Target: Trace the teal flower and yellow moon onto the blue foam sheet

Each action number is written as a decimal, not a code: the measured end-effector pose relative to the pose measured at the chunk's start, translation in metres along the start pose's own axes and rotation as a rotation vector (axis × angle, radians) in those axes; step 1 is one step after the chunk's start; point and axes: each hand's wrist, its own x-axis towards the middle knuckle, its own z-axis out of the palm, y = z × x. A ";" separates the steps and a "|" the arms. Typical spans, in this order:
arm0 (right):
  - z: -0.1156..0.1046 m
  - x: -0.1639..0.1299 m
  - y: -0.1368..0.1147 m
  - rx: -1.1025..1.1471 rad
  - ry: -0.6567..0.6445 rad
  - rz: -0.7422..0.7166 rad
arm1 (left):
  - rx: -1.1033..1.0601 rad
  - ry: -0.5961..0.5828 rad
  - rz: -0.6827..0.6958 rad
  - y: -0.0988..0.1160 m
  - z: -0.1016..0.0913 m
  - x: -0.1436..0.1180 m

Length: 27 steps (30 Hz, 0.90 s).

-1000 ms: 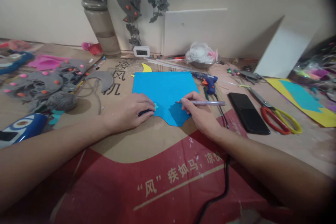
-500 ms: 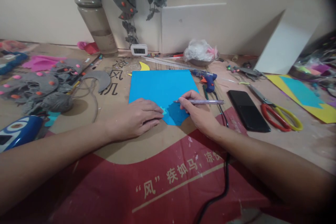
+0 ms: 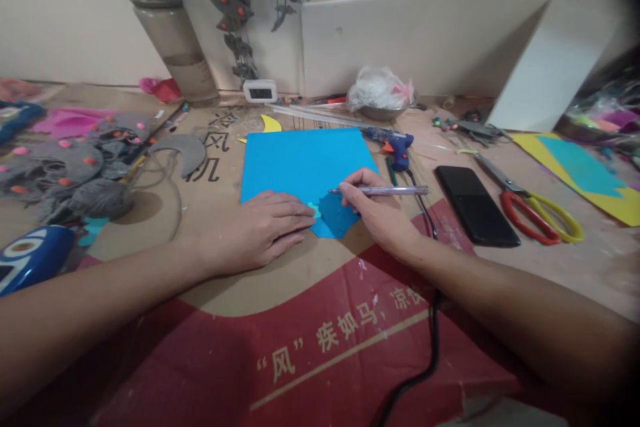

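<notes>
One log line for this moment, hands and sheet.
left hand flat on blue sheet | right hand holds pen over sheet

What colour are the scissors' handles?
The scissors have one red handle and one yellow, seen in the head view.

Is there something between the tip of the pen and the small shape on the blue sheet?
Nothing visible. The pen in the right hand points at the small shape, with only bare blue sheet between.

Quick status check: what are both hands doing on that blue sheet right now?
Left hand flat, pinning small teal cutout on blue sheet. Right hand grips pen, tip near cutout. Glue gun beside the sheet, apart.
</notes>
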 end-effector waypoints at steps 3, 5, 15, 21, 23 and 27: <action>0.000 0.000 0.000 0.005 -0.001 -0.004 | -0.018 -0.003 0.007 0.000 0.000 0.000; 0.000 0.000 0.000 0.007 0.000 -0.003 | -0.028 -0.005 0.013 -0.001 0.000 0.000; 0.000 0.000 0.000 0.022 -0.006 0.013 | -0.065 -0.022 0.006 -0.003 -0.001 0.002; 0.000 0.000 0.001 0.022 -0.003 0.020 | -0.094 -0.015 0.017 -0.005 -0.003 0.003; 0.000 0.000 0.001 0.021 -0.005 0.017 | -0.090 -0.023 0.016 -0.006 -0.003 0.004; 0.000 0.000 0.002 0.015 -0.002 0.016 | -0.081 -0.047 0.003 -0.006 -0.003 0.004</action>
